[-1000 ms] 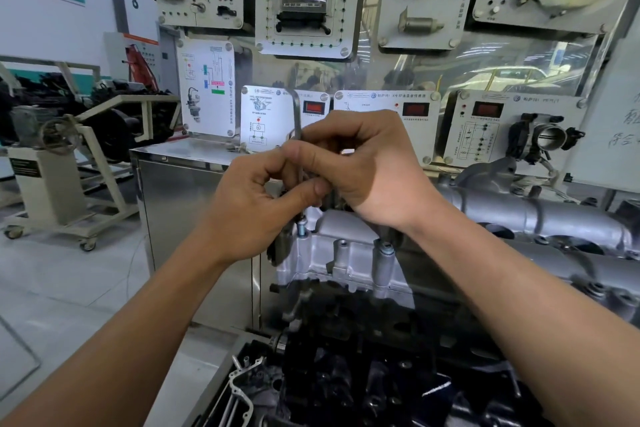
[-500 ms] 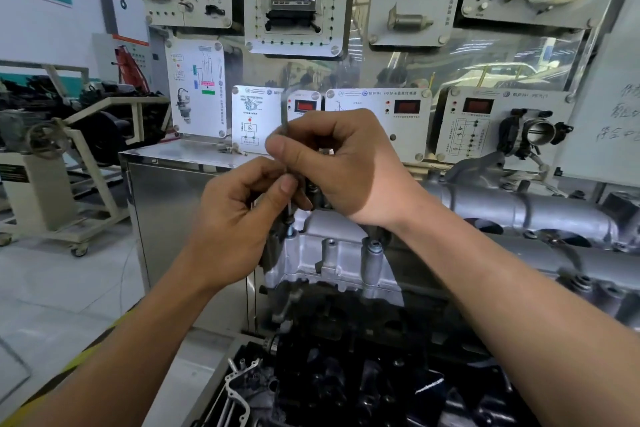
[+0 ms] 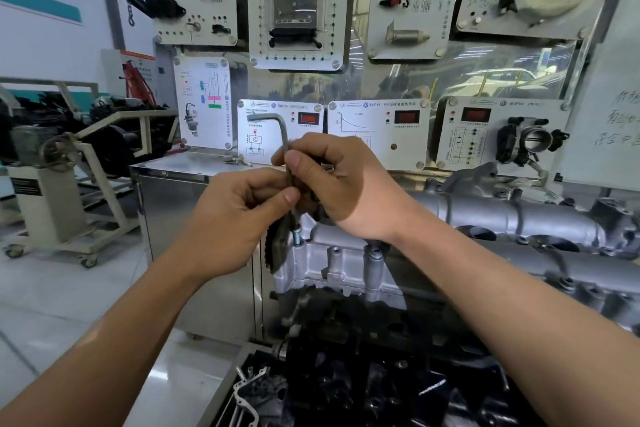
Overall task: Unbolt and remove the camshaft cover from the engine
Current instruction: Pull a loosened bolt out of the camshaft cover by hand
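The white panel (image 3: 377, 149) has small printed lines, too tiny to read. A round badge (image 3: 365, 105) at its top looks like VW. The white board (image 3: 609, 149) on the right has handwritten Chinese, too blurry to read.

The hex key (image 3: 284, 135) has turned about its upright shaft. A second ago its short arm was barely visible above the hands; it now points left, across the white panel (image 3: 256, 149) behind it. The left hand (image 3: 235, 218) has slipped down the shaft: its thumb, which earlier pressed up beside the fingers (image 3: 311, 146) of the right hand (image 3: 346, 184), now pinches the key lower, just under the right thumb. The view has tipped up a little, so the wall boards (image 3: 298, 55) sit lower in the picture than before.
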Demonstrator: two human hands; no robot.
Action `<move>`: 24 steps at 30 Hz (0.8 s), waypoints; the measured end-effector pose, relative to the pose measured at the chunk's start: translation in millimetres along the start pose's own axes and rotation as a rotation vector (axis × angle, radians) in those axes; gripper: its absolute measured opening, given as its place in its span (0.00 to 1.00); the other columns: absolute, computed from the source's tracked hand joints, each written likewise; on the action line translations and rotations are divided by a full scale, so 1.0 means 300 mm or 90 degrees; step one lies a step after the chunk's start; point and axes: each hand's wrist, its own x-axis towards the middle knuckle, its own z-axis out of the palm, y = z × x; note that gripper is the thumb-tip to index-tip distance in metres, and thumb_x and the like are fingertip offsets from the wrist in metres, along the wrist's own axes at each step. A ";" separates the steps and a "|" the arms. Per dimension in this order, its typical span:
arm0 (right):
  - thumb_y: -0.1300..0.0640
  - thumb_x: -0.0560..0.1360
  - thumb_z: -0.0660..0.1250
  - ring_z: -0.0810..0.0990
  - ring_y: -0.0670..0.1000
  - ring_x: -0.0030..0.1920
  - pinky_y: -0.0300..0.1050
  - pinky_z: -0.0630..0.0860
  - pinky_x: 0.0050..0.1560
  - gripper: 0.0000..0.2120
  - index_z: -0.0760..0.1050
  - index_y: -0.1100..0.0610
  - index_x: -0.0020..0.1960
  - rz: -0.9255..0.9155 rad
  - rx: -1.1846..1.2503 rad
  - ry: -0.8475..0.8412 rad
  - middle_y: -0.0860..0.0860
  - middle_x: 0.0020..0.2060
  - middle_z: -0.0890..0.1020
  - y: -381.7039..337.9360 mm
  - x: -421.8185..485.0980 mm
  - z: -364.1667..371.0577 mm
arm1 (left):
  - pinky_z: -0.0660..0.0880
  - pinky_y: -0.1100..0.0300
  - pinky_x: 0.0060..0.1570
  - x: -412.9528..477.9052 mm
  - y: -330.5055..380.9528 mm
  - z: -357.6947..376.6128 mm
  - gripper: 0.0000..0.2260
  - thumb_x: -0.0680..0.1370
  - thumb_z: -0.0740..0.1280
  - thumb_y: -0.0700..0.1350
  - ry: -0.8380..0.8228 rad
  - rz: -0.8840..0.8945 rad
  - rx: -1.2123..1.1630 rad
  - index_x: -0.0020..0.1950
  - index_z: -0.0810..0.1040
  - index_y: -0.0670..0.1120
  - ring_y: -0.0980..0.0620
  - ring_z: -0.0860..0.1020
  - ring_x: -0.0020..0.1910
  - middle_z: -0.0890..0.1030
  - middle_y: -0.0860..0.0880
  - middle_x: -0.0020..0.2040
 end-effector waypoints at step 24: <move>0.56 0.84 0.58 0.74 0.41 0.30 0.41 0.71 0.37 0.13 0.79 0.58 0.49 0.040 -0.171 -0.027 0.44 0.28 0.75 -0.076 -0.001 0.000 | 0.76 0.66 0.54 0.010 0.000 -0.039 0.09 0.79 0.66 0.48 -0.100 0.022 0.192 0.55 0.83 0.56 0.58 0.83 0.53 0.86 0.58 0.51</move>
